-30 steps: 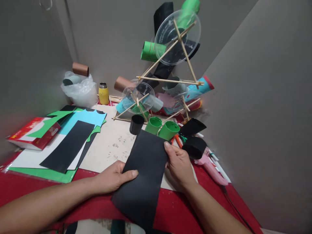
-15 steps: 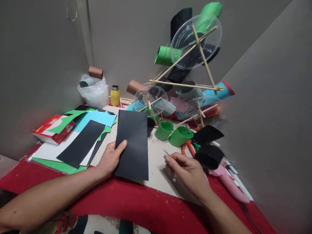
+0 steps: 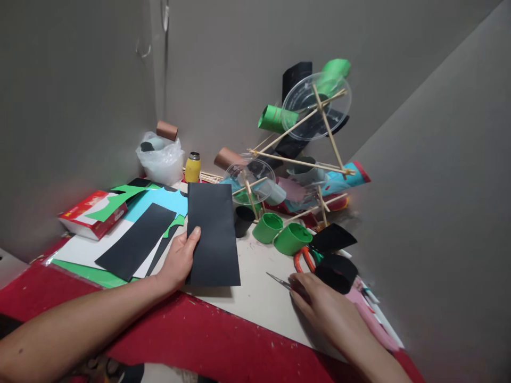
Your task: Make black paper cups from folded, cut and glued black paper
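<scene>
Head view: left hand [image 3: 179,259] round edge of black sheet [image 3: 213,239], right hand [image 3: 319,300] round pointed tool [image 3: 278,280], open board [image 3: 252,290] between.

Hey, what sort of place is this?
Probably a craft workspace: the left hand holds a black sheet, cut coloured sheets lie nearby, and a stick-framed model stands behind.
</scene>
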A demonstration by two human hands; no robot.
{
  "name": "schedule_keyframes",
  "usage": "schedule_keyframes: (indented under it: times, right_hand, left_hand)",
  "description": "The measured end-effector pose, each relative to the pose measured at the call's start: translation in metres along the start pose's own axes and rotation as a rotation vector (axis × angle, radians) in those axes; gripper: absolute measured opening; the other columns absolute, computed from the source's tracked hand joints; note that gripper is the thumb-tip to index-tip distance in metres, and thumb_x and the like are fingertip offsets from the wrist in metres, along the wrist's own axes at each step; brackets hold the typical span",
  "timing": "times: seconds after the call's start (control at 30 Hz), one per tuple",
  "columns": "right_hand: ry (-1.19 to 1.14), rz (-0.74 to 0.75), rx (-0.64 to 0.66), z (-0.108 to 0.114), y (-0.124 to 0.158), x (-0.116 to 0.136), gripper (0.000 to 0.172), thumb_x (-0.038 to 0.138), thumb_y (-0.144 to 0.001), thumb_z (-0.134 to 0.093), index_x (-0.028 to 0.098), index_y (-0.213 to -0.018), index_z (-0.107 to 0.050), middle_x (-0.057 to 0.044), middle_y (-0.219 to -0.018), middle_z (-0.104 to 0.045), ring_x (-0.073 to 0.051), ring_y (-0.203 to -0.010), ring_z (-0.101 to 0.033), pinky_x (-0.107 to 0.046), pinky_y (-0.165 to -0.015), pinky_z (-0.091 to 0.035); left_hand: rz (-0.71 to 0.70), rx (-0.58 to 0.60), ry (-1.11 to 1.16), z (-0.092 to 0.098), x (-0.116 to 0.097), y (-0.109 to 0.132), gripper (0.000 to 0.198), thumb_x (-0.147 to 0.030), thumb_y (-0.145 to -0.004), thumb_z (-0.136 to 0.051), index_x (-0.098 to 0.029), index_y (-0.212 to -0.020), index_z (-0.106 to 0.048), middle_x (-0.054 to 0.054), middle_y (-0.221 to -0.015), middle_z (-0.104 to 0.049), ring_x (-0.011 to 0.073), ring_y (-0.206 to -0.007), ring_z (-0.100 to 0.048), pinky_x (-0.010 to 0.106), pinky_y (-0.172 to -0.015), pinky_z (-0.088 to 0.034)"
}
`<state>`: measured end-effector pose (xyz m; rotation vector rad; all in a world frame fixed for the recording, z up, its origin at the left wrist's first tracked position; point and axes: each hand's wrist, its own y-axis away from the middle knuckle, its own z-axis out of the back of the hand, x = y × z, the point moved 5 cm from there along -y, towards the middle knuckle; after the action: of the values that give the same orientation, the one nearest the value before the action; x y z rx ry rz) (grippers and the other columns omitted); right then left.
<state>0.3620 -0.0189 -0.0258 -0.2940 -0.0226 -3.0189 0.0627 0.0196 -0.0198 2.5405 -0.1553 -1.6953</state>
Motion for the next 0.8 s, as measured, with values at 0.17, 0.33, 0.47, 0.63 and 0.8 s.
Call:
schedule_keyframes:
  times: [0.17, 0.33, 0.47, 0.63, 0.8]
  right_hand:
    - [0.019, 0.068, 0.025, -0.002, 0.008, -0.011, 0.028, 0.031, -0.086, -0.042, 0.023, -0.1, -0.065, -0.01, -0.106, -0.068, -0.025, -0.084, -0.068, -0.032, -0.069, -0.05]
    - [0.084, 0.053, 0.047, -0.003, 0.013, -0.02, 0.023, 0.025, -0.086, -0.043, 0.024, -0.091, -0.066, -0.009, -0.098, -0.068, -0.024, -0.078, -0.069, -0.031, -0.064, -0.048]
    - [0.179, 0.053, 0.097, -0.006, 0.014, -0.018, 0.023, 0.022, -0.088, -0.042, 0.022, -0.082, -0.064, -0.008, -0.092, -0.064, -0.022, -0.071, -0.067, -0.031, -0.06, -0.044]
    - [0.167, 0.052, 0.105, -0.007, 0.01, -0.02, 0.02, 0.021, -0.085, -0.046, 0.021, -0.076, -0.064, -0.007, -0.089, -0.061, -0.02, -0.066, -0.064, -0.028, -0.054, -0.04]
    - [-0.063, 0.068, 0.09, 0.008, 0.009, 0.005, 0.026, 0.041, -0.091, -0.047, 0.024, -0.086, -0.065, -0.005, -0.088, -0.064, -0.02, -0.069, -0.063, -0.028, -0.058, -0.044]
  left_hand:
    - [-0.008, 0.012, 0.023, 0.0, -0.003, 0.002, 0.044, -0.055, -0.082, -0.062, -0.013, -0.089, -0.069, 0.006, -0.071, -0.073, 0.023, -0.068, -0.069, 0.03, -0.062, -0.055]
    - [-0.016, 0.032, 0.049, 0.002, -0.002, 0.001, 0.042, -0.055, -0.082, -0.061, -0.014, -0.087, -0.068, 0.006, -0.072, -0.073, 0.0231, -0.069, -0.069, 0.031, -0.063, -0.054]
    - [-0.037, 0.017, 0.011, 0.005, -0.003, -0.001, 0.044, -0.058, -0.083, -0.059, -0.015, -0.086, -0.067, 0.005, -0.07, -0.072, 0.0222, -0.063, -0.068, 0.032, -0.064, -0.052]
    - [-0.103, -0.012, -0.011, 0.009, -0.007, -0.003, 0.045, -0.059, -0.082, -0.058, -0.015, -0.081, -0.066, 0.006, -0.073, -0.072, 0.0224, -0.07, -0.067, 0.03, -0.067, -0.051]
    - [-0.124, 0.005, -0.004, 0.008, -0.008, -0.004, 0.044, -0.057, -0.085, -0.056, -0.015, -0.086, -0.07, 0.007, -0.082, -0.074, 0.0231, -0.08, -0.067, 0.029, -0.07, -0.052]
